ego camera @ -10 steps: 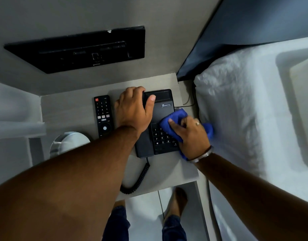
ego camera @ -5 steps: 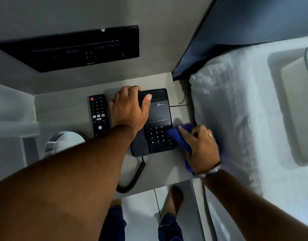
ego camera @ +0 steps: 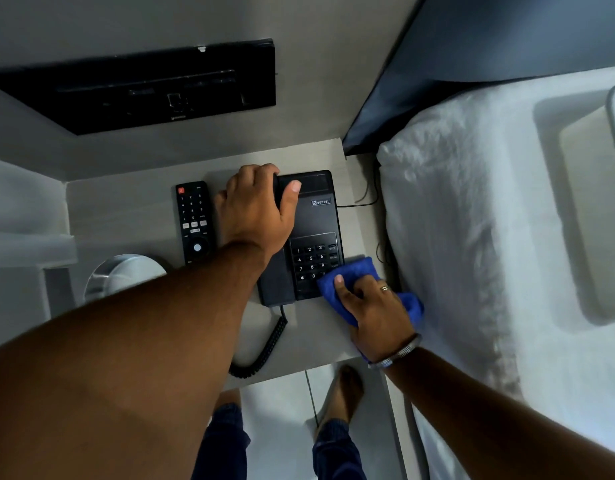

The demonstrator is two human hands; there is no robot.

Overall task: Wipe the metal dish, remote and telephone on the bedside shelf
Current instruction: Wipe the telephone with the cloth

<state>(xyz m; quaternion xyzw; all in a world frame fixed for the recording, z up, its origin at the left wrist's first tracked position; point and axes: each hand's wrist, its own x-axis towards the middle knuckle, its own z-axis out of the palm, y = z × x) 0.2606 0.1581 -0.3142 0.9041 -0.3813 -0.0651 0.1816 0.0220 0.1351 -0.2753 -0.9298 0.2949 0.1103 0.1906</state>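
A black telephone [ego camera: 316, 220] sits on the pale bedside shelf [ego camera: 126, 209]. My left hand [ego camera: 257, 209] grips its handset on the left side, thumb across the top. My right hand [ego camera: 375, 310] presses a blue cloth [ego camera: 354, 271] onto the keypad's lower right corner. A black remote [ego camera: 194, 223] lies flat just left of the telephone. The round metal dish [ego camera: 126, 271] stands at the shelf's front left, partly hidden behind my left forearm.
The coiled cord [ego camera: 264, 348] loops over the shelf's front edge. A white bed [ego camera: 489, 254] presses against the shelf's right side. A black wall panel [ego camera: 143, 88] hangs above. My feet [ego camera: 344, 389] stand on the floor below.
My right hand and the cloth slid from the telephone's middle down to its right side, then back onto the keypad's lower right corner. My left hand stayed on the handset.
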